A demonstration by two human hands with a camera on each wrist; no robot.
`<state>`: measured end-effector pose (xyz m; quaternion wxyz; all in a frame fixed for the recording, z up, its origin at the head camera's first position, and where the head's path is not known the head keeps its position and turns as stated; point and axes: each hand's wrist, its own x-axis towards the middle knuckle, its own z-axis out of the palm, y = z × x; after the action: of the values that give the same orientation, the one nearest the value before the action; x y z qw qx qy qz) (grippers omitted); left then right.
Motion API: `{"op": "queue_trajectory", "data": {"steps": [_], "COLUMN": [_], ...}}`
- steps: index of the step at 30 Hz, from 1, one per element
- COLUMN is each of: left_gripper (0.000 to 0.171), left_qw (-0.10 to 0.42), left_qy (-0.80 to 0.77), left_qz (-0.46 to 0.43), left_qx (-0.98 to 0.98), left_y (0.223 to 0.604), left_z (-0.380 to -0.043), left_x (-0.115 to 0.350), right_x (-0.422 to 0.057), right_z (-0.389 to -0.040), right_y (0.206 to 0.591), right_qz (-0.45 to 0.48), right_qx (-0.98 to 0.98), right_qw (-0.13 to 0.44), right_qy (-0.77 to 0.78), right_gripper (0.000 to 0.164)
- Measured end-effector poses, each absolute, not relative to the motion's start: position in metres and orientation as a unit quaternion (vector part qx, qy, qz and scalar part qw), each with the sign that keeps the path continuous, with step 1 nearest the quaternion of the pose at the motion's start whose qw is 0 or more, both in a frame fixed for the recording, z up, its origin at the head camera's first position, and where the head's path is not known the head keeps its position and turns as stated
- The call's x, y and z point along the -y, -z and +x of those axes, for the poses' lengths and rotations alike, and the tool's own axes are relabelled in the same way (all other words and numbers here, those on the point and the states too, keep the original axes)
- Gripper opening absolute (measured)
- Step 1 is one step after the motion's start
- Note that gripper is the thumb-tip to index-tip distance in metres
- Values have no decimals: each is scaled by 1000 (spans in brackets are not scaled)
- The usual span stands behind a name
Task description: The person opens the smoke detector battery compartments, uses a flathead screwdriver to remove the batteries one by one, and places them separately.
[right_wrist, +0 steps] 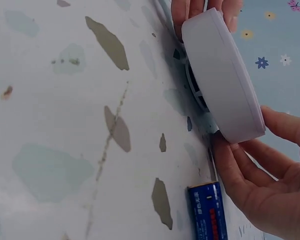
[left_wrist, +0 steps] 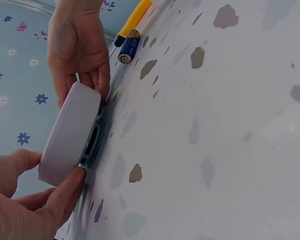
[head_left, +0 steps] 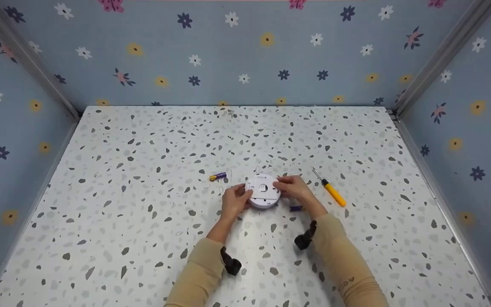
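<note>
Between both hands a round white smoke detector [head_left: 259,195] is held just over the table, its slotted back facing up. My left hand [head_left: 233,202] grips its left edge, with the thumb on the back and fingers beneath. On the opposite edge, the right hand [head_left: 296,188] pinches it the same way. From the left wrist, the smooth white side [left_wrist: 72,132] shows, tilted, with a dark slotted part on the face toward the table. A blue battery [right_wrist: 208,210] lies close below the right hand in the right wrist view.
Another battery [head_left: 218,176], purple and yellow, lies left of the detector. To the right rests a screwdriver [head_left: 334,194] with a yellow handle, its tip pointing away. Flower-patterned panels [head_left: 245,51] enclose the speckled table [head_left: 143,221] at the back and sides.
</note>
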<state>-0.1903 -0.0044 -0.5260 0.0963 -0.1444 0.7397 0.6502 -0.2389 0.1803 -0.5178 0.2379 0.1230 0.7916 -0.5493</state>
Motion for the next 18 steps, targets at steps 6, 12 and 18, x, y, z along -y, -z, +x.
{"op": "queue_trajectory", "data": {"steps": [6,12,18], "left_gripper": [44,41,38], "left_qw": [112,99,70], "left_qy": [-626,-626,-643], "left_qz": [-140,-103,-76], "left_qx": [-759,-766,-759], "left_y": [522,519,519], "left_z": [-191,-190,-191], "left_x": [7,11,14], "right_x": [-181,-183,-185], "right_z": [-235,-230,-226], "right_y": [515,510,505], "right_qz": [107,80,41], "right_qx": [-804,-814,-815], "right_qw": [231,206,173], "right_qy": [537,537,552], "right_gripper": [47,44,39]}}
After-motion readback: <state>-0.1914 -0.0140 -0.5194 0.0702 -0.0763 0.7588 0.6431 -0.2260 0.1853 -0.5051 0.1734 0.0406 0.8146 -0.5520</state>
